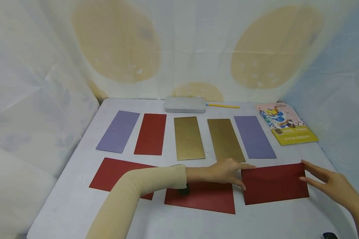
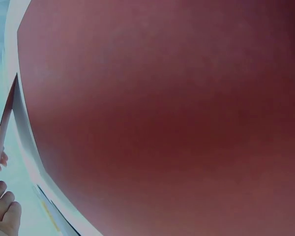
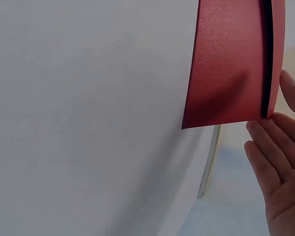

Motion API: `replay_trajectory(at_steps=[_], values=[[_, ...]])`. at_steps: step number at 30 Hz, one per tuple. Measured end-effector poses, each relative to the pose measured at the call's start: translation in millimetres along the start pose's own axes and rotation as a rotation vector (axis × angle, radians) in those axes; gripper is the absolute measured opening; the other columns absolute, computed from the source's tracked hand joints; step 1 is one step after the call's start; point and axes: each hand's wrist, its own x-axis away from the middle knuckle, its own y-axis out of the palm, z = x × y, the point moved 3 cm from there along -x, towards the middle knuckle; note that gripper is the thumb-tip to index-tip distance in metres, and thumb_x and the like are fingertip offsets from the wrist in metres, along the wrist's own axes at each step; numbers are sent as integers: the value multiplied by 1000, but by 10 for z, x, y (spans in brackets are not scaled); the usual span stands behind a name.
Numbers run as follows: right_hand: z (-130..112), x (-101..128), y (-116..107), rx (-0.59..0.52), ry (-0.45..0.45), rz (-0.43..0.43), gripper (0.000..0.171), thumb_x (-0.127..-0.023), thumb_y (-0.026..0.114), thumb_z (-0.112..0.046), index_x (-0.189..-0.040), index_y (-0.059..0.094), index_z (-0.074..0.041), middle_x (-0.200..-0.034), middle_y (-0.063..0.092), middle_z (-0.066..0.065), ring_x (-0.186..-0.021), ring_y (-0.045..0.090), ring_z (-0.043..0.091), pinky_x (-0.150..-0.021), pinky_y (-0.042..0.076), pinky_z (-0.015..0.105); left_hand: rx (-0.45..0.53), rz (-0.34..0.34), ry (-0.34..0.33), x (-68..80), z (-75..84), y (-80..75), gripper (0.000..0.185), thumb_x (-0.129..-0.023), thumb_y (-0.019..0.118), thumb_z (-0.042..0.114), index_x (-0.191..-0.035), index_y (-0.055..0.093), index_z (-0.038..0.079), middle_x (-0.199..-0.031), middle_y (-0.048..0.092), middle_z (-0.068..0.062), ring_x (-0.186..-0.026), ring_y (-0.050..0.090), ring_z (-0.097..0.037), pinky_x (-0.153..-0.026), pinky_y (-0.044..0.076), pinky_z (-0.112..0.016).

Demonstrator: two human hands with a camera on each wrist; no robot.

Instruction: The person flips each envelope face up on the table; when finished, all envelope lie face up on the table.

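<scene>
A red envelope [image 1: 275, 184] is held up at the right front of the table, with a folded strip along one long edge in the right wrist view. My left hand [image 1: 224, 171] pinches its left edge, thumb on one face and fingers on the other. At the opposite end, my right hand [image 1: 332, 184] grips the upper right corner between thumb and fingers. Under my left wrist lies a second red envelope [image 1: 206, 202], which fills most of the left wrist view. Another red one [image 1: 116, 171] lies farther left, partly hidden by my left sleeve.
Behind runs a row of flat envelopes: purple [image 1: 118, 131], red [image 1: 150, 134], gold [image 1: 189, 137], gold [image 1: 225, 137] and purple [image 1: 254, 136]. A grey case [image 1: 185, 105] and yellow pencil [image 1: 222, 106] lie at the back edge. A book [image 1: 285, 122] sits back right.
</scene>
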Motion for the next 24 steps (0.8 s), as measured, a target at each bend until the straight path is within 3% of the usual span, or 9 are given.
replay_trajectory(at_steps=[2,8,14,20,24], values=[[29,13,9,-2,9,-19,89,-88,67,-45,-147,26,7,-137,35,41,-117,37,62,-79,43,65,-2,-8,-2,-19,-8,28,81,-74,82,44,-143,49,16,-63,52,11,-56,25,-3,-53,26,-12],[103,59,47,19,12,-70,92,-87,67,-49,-146,26,9,-136,34,42,-117,37,62,-81,45,60,10,-44,-19,-81,-23,102,80,-74,82,44,-142,51,16,-90,65,13,-58,36,0,-56,32,-10],[166,76,94,56,6,-105,96,-84,69,-53,-145,29,9,-135,35,42,-117,39,61,-82,46,60,22,-103,-36,-116,-36,143,78,-75,81,43,-141,51,14,-95,66,12,-62,45,3,-61,36,-8],[243,68,169,78,15,-135,97,-82,70,-54,-144,31,9,-134,36,42,-117,38,62,-83,45,61,12,-146,-41,-114,-43,193,77,-76,80,45,-140,52,14,-91,65,12,-57,32,0,-57,31,-9],[254,75,179,103,-1,-128,98,-80,71,-55,-143,33,9,-133,38,42,-117,40,61,-83,45,61,-5,-153,-42,-118,-42,220,77,-76,78,47,-141,52,15,-100,67,10,-56,27,-2,-56,29,-10]])
